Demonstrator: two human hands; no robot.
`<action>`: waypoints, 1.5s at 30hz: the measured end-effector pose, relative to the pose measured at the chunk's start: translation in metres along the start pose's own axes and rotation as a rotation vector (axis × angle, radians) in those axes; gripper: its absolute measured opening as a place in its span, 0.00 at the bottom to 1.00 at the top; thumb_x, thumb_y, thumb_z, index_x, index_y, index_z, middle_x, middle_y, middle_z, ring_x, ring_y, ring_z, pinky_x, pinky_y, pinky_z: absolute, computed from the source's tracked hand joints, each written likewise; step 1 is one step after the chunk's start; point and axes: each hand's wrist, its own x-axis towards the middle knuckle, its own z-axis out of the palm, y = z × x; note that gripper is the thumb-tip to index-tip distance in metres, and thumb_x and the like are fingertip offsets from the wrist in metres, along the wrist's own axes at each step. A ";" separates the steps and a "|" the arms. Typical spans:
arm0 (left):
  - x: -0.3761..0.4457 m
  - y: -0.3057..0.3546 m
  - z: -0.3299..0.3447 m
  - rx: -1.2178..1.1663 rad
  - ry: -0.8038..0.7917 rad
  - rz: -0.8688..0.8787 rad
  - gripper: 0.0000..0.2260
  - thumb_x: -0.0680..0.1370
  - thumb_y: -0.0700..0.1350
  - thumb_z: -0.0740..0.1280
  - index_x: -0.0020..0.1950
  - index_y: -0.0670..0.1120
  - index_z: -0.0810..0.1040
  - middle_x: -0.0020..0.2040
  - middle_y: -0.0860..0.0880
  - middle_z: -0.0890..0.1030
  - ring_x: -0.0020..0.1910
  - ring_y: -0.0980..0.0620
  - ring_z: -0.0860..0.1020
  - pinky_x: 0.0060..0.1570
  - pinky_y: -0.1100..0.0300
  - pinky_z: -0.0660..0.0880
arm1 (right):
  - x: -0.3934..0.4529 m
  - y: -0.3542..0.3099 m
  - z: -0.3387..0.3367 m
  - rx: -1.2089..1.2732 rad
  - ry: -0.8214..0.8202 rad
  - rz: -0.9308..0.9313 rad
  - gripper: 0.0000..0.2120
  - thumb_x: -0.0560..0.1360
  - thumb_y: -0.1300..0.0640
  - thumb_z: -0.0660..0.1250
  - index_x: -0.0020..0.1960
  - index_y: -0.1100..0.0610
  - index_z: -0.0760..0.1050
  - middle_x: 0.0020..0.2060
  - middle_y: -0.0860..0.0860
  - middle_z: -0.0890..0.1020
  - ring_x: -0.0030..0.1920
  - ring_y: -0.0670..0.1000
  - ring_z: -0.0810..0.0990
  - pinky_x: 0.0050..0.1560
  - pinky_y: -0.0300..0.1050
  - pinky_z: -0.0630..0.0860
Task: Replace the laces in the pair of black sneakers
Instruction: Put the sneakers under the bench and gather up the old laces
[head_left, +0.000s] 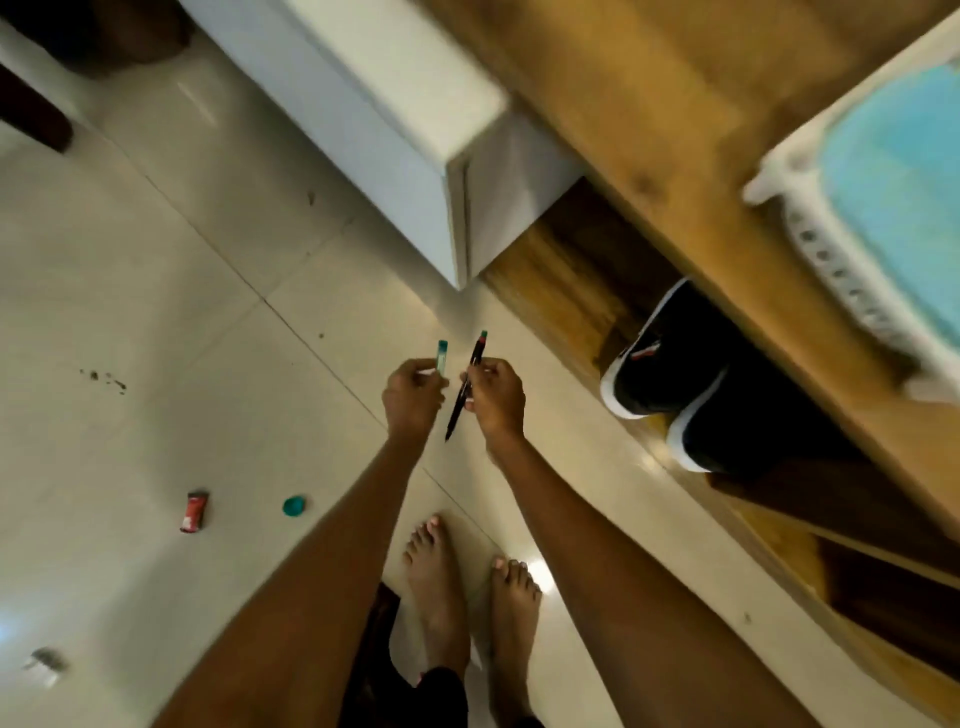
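Observation:
Two black sneakers with white soles stand side by side on a low wooden shelf at the right: one (660, 364) nearer the white cabinet, the other (727, 431) closer to me. No laces show from here. My left hand (413, 397) pinches a small green pen cap (442, 356). My right hand (496, 397) grips a dark pen (465, 387), tip pointing down. Both hands hover over the floor, left of the sneakers and apart from them.
A white cabinet (395, 130) stands ahead. The wooden shelf unit (675, 130) bears a white basket (841, 249) with a blue top. A red wrapper (195, 512), a teal cap (293, 505) and a grey scrap (45, 665) lie on the tiled floor. My bare feet (467, 587) are below.

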 end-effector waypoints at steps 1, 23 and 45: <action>-0.023 0.016 -0.004 -0.059 0.004 -0.027 0.11 0.77 0.35 0.61 0.58 0.41 0.77 0.42 0.44 0.82 0.31 0.52 0.77 0.40 0.55 0.78 | -0.019 -0.014 -0.012 0.013 0.007 0.006 0.05 0.76 0.60 0.64 0.51 0.58 0.75 0.50 0.57 0.83 0.46 0.54 0.80 0.50 0.52 0.80; -0.227 0.354 0.083 0.003 -0.379 0.525 0.08 0.76 0.34 0.65 0.54 0.39 0.75 0.52 0.41 0.80 0.47 0.49 0.79 0.44 0.60 0.77 | -0.140 -0.266 -0.283 0.563 0.459 -0.225 0.06 0.74 0.60 0.70 0.50 0.54 0.77 0.49 0.53 0.83 0.49 0.52 0.82 0.54 0.51 0.80; -0.152 0.407 0.175 1.114 -0.252 0.875 0.15 0.75 0.39 0.69 0.60 0.41 0.75 0.56 0.42 0.79 0.53 0.45 0.80 0.48 0.55 0.77 | -0.009 -0.283 -0.311 0.164 0.387 -0.073 0.02 0.73 0.59 0.72 0.42 0.57 0.80 0.47 0.59 0.84 0.47 0.60 0.83 0.53 0.57 0.79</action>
